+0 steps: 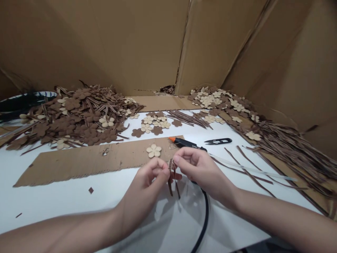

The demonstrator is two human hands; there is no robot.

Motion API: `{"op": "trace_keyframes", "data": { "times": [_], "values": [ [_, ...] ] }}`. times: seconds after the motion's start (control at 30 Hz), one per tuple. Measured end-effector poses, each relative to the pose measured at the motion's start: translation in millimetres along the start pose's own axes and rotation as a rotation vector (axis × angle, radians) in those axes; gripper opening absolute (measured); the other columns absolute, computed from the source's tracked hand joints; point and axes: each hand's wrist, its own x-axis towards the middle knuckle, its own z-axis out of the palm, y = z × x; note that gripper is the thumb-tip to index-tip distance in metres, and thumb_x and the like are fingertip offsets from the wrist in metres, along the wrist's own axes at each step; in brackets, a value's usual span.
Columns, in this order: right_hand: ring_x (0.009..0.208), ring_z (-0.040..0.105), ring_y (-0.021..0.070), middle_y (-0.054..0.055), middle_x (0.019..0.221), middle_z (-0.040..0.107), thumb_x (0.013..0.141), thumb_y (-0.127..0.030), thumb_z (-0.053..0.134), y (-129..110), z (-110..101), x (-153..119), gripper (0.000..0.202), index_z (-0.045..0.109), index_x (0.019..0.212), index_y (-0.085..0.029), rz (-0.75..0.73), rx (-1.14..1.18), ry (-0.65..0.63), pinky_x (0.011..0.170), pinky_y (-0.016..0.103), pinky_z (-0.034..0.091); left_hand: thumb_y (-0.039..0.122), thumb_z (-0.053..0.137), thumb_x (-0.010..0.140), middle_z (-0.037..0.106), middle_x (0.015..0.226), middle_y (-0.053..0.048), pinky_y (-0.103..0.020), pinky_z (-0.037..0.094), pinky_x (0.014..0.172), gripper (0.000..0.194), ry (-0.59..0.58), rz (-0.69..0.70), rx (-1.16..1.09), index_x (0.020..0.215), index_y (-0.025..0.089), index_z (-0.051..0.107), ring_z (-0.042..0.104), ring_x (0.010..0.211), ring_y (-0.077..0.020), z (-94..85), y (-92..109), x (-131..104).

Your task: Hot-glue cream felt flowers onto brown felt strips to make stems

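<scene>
A brown ribbon (pixel 170 186) with pale stitched edges is bent between my two hands, its two tails hanging down. My left hand (pixel 151 181) pinches it between thumb and forefinger. From the other side my right hand (pixel 196 167) is closed at its upper part; the fingertips partly cover the fold. Just beyond, a cream felt flower (pixel 154 150) lies on a flat cardboard strip (pixel 79 160). A black glue gun (pixel 187 143) with an orange nozzle rests behind my right hand, partly hidden by it.
Piled flowers and ribbons (pixel 79 119) stand at left, with more cream and brown flowers (pixel 210 98) at back right. Thread snips (pixel 218 141) and loose ribbon strips (pixel 247 172) lie to the right. A black cord (pixel 205 218) runs toward me. Cardboard walls (pixel 105 42) enclose the table.
</scene>
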Motion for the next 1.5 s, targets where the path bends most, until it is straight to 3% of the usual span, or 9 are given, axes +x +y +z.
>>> {"op": "trace_keyframes", "data": {
  "times": [0.23,0.43,0.77,0.93,1.13,1.33,1.43,1.5],
  "values": [
    [0.053,0.051,0.0059,-0.004,0.062,0.054,0.081,-0.032,0.058,1.6,1.0,-1.3,0.019,0.057,0.07,-0.016,-0.004,0.03,0.013,0.046,0.016,0.039,0.039,0.049,0.084,0.057,0.063,0.004,-0.022,0.038,0.062,0.023,-0.018,-0.074,-0.059,0.072,0.02,0.044,0.056,0.066,-0.012,0.3,-0.3,0.0],
    [0.054,0.055,0.0097,-0.002,0.061,0.059,0.08,-0.032,0.059,6.3,1.3,-1.8,0.017,0.058,0.072,-0.017,-0.065,-0.038,0.066,0.052,0.021,0.044,0.042,0.056,0.079,0.06,0.065,0.002,-0.021,0.036,0.055,0.026,-0.003,-0.125,-0.052,0.083,0.019,0.047,0.05,0.057,-0.0102,1.5,-1.7,2.6],
    [0.051,0.057,0.0107,-0.001,0.057,0.061,0.078,-0.029,0.059,7.2,3.5,-5.3,0.015,0.056,0.069,-0.017,-0.1,-0.084,0.059,0.048,0.021,0.045,0.038,0.059,0.076,0.05,0.055,0.004,-0.02,0.032,0.046,0.024,0.006,-0.061,0.039,0.072,0.016,0.051,0.044,0.048,-0.0083,1.1,-4.1,2.0],
    [0.053,0.058,0.0106,-0.002,0.065,0.061,0.08,-0.02,0.055,8.4,2.1,-3.9,0.009,0.058,0.088,-0.019,-0.234,-0.032,0.017,0.05,0.022,0.048,0.038,0.056,0.08,0.059,0.066,-0.001,-0.023,0.04,0.055,0.023,0.039,-0.032,0.048,0.072,0.016,0.053,0.054,0.06,-0.0123,-0.3,-5.7,1.7],
    [0.056,0.058,0.0104,0.002,0.069,0.065,0.078,-0.023,0.058,7.5,0.4,-3.3,0.007,0.061,0.078,-0.017,-0.207,-0.057,0.09,0.05,0.021,0.047,0.039,0.055,0.08,0.064,0.068,-0.003,-0.023,0.041,0.055,0.023,0.054,-0.027,0.031,0.075,0.017,0.053,0.06,0.064,-0.015,-0.1,-4.3,0.4],
    [0.045,0.052,0.0073,-0.003,0.056,0.059,0.077,-0.026,0.061,4.9,-0.8,-2.6,0.01,0.06,0.072,-0.018,-0.225,-0.085,0.069,0.042,0.018,0.041,0.038,0.057,0.08,0.066,0.069,-0.003,-0.023,0.042,0.056,0.022,0.058,0.002,0.025,0.074,0.017,0.053,0.062,0.066,-0.0152,0.1,-4.0,0.1],
    [0.047,0.049,0.0059,-0.002,0.065,0.06,0.082,-0.025,0.054,4.9,-2.4,-1.9,0.013,0.056,0.072,-0.018,-0.274,-0.103,0.07,0.044,0.018,0.04,0.038,0.056,0.081,0.067,0.072,-0.003,-0.022,0.041,0.054,0.022,0.046,0.007,-0.016,0.074,0.017,0.052,0.062,0.065,-0.0142,0.6,-3.4,-0.6],
    [0.048,0.046,0.0055,-0.003,0.062,0.056,0.086,-0.025,0.048,5.4,-3.3,-1.9,0.021,0.053,0.067,-0.017,-0.289,-0.135,0.058,0.045,0.018,0.039,0.037,0.055,0.082,0.068,0.073,-0.003,-0.022,0.042,0.055,0.021,0.031,0.007,-0.018,0.075,0.018,0.051,0.062,0.067,-0.0138,0.8,-3.4,-0.9]
  ]
}}
